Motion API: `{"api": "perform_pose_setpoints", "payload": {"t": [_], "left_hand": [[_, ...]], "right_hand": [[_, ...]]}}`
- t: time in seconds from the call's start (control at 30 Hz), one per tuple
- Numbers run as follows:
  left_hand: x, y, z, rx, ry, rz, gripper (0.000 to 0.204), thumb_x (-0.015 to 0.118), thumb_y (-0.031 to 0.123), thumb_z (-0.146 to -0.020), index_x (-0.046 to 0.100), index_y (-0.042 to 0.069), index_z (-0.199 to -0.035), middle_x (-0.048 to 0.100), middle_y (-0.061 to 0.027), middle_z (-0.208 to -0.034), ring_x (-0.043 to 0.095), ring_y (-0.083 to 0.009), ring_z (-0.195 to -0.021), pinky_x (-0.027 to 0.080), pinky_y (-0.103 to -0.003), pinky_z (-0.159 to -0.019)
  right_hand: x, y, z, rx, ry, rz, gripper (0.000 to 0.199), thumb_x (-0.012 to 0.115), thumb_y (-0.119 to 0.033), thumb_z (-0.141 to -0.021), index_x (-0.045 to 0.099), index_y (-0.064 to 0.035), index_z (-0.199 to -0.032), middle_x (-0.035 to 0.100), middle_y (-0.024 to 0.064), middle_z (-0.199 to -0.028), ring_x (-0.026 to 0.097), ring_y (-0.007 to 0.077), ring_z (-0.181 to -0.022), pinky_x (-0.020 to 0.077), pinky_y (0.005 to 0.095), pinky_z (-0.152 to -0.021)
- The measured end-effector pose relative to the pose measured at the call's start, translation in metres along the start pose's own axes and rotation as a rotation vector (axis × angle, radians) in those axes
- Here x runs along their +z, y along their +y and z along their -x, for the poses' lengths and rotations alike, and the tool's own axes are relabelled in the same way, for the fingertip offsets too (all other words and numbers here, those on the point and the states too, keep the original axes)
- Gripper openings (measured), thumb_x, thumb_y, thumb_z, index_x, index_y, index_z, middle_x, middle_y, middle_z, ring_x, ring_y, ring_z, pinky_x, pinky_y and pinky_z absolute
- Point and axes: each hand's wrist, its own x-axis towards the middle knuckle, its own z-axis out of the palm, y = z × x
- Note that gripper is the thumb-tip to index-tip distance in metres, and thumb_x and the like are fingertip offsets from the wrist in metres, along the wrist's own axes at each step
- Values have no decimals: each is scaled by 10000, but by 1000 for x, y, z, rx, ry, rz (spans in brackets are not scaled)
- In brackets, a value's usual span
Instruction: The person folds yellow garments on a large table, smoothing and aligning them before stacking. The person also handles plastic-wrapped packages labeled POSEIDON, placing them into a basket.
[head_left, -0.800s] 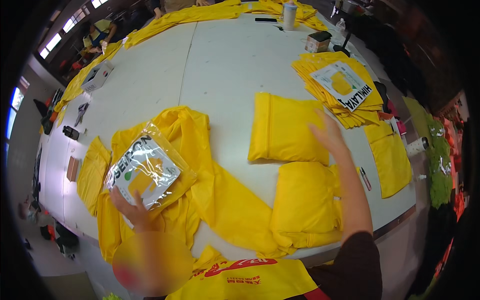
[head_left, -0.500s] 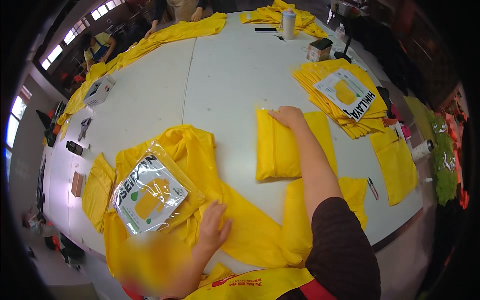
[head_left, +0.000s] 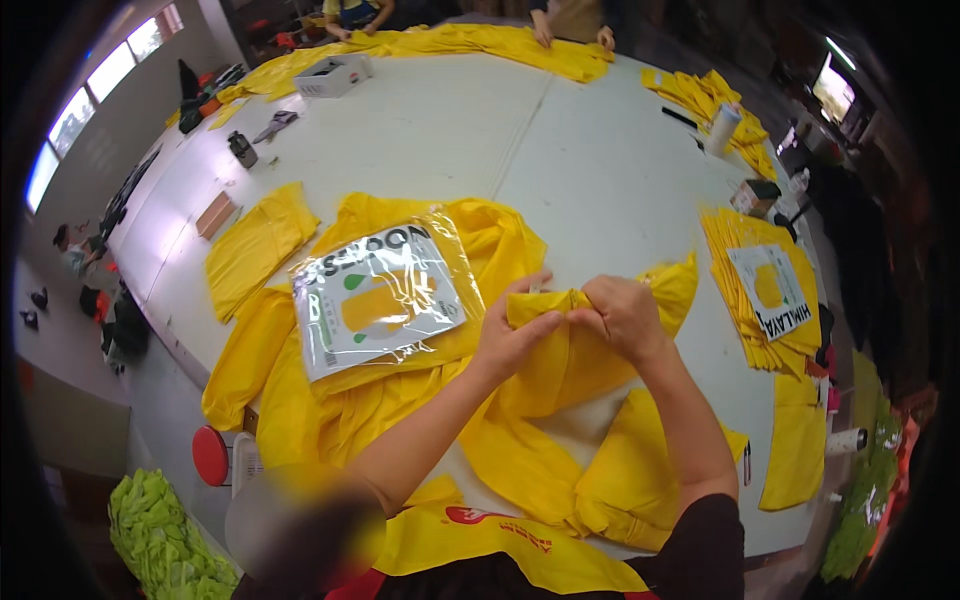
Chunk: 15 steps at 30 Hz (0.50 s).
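My left hand and my right hand are side by side, both closed on the upper edge of a yellow fabric pouch. That edge is raised off the table, and the rest of the pouch hangs below my fingers. To the left, a clear plastic package with a printed white card lies on a heap of yellow fabric. A plump yellow bundle rests nearer to me, beside my right forearm.
On the white table, a stack of yellow pouches lies at right. Folded yellow fabric and a small brown box are at left. Two people handle a long yellow fabric strip along the far edge.
My left hand has come off the fabric heap and joined the right on the pouch. The pouch, flat under my right hand before, is now lifted by its edge. The view has shifted leftward.
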Motion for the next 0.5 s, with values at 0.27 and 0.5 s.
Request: {"api": "perform_pose_setpoints", "payload": {"t": [0.27, 0.5], "left_hand": [[-36, 73, 78, 36, 242, -86, 171, 591, 129, -870, 640, -3, -967, 611, 8, -840, 535, -51, -768, 443, -201, -673], [-72, 60, 120, 9, 258, 173, 184, 574, 111, -870, 619, -15, -996, 634, -29, -910, 584, -89, -805, 476, -224, -707]], "right_hand": [[21, -91, -20, -239, 365, -147, 174, 705, -145, -718, 615, -86, -855, 592, 38, -768, 574, 232, -665, 452, 333, -559], [23, -147, -29, -322, 118, -78, 267, 721, -71, -675, 620, -62, -923, 605, 65, -833, 578, 247, -732, 494, 322, -648]]}}
